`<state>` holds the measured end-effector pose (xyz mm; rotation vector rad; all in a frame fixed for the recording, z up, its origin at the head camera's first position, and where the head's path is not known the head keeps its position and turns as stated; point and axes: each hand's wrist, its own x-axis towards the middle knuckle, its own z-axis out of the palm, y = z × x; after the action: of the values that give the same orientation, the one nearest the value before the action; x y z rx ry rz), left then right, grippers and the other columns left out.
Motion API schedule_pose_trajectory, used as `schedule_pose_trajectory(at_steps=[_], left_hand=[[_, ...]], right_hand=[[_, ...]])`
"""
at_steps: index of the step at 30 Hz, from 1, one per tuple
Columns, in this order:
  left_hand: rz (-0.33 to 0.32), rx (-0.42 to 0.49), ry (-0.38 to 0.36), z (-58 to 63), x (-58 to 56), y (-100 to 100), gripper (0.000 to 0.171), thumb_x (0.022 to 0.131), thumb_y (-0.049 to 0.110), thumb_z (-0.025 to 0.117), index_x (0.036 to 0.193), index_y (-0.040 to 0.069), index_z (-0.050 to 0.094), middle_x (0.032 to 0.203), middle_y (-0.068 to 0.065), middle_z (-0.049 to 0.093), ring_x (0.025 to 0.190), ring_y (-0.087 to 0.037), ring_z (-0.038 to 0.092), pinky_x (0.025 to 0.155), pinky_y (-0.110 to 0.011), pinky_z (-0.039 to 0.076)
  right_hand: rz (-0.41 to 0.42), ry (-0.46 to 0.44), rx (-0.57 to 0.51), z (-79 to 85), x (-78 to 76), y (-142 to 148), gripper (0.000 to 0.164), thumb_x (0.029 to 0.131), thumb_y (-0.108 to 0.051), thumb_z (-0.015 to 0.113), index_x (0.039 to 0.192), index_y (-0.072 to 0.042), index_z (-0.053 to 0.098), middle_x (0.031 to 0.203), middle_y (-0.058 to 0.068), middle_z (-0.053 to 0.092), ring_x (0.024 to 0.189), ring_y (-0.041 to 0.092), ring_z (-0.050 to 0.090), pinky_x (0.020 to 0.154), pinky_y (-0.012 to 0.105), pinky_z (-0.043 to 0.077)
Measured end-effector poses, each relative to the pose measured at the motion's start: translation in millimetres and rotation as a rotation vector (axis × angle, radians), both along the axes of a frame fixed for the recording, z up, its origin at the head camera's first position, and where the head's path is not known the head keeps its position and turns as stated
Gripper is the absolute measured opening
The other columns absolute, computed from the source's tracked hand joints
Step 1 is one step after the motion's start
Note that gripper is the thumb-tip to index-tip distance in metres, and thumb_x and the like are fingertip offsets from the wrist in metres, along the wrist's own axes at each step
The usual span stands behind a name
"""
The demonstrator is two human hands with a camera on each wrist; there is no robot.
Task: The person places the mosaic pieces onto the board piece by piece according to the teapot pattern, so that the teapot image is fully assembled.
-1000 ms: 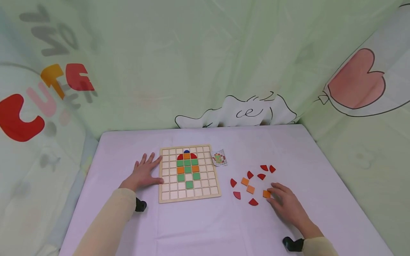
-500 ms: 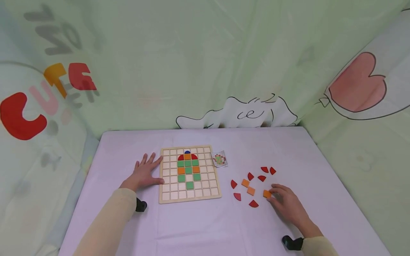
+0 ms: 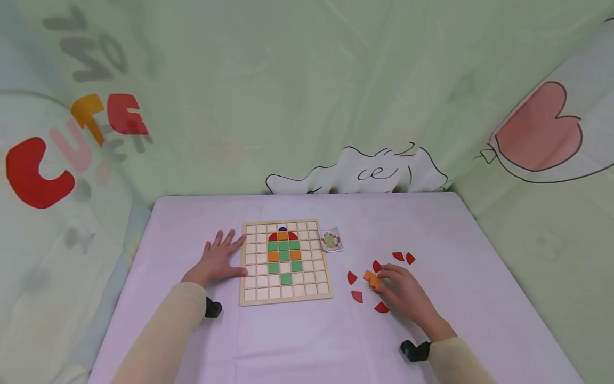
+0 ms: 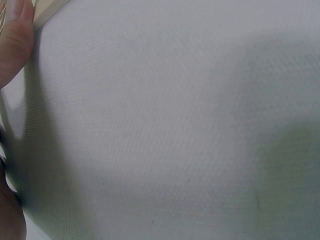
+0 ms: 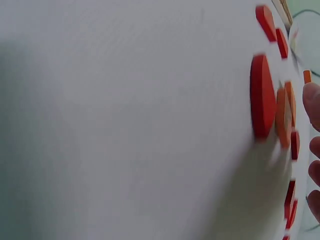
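Observation:
A wooden grid board [image 3: 309,290] lies on the table with a pattern of green, orange, red and blue pieces in its cells. Fingers spread, my left hand [image 3: 216,262] rests along the board's left edge, its thumb and index fingertip at the frame. To the right, my right hand [image 3: 405,296] pinches an orange square tile [image 3: 376,280] between thumb and fingers, over other orange tiles [image 3: 368,274]. In the right wrist view the held tile [image 5: 307,76] shows above the tabletop at a fingertip, beyond a red quarter-circle piece [image 5: 262,95].
Several red quarter-circle pieces [image 3: 357,296] lie scattered around the right hand. A small pattern card [image 3: 331,240] sits against the board's right side. Printed cloth [image 3: 307,106] hangs behind the table [image 3: 288,341], whose cover is pale lilac.
My right hand has moved left, carrying the orange tile from its spot on the right to over the other orange tiles. My left hand stays at the board.

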<state>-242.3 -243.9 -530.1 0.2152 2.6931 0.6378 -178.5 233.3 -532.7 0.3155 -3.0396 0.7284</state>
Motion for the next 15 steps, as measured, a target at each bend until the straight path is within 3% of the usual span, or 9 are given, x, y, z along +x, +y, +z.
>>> schedule_pose_trajectory(at_steps=[15], left_hand=[[0.012, 0.008, -0.014, -1.3, -1.4, 0.2, 0.107, 0.081, 0.052, 0.081, 0.164, 0.017, 0.022, 0.172, -0.020, 0.004, 0.157, -0.048, -0.008, 0.123, -0.069, -0.003]], right_hand=[[0.159, -0.011, 0.014, 5.5, -22.2, -71.2, 0.037, 0.088, -0.023, 0.082, 0.122, -0.009, 0.073, 0.140, 0.013, 0.063, 0.136, 0.035, 0.054, 0.104, 0.049, 0.054]])
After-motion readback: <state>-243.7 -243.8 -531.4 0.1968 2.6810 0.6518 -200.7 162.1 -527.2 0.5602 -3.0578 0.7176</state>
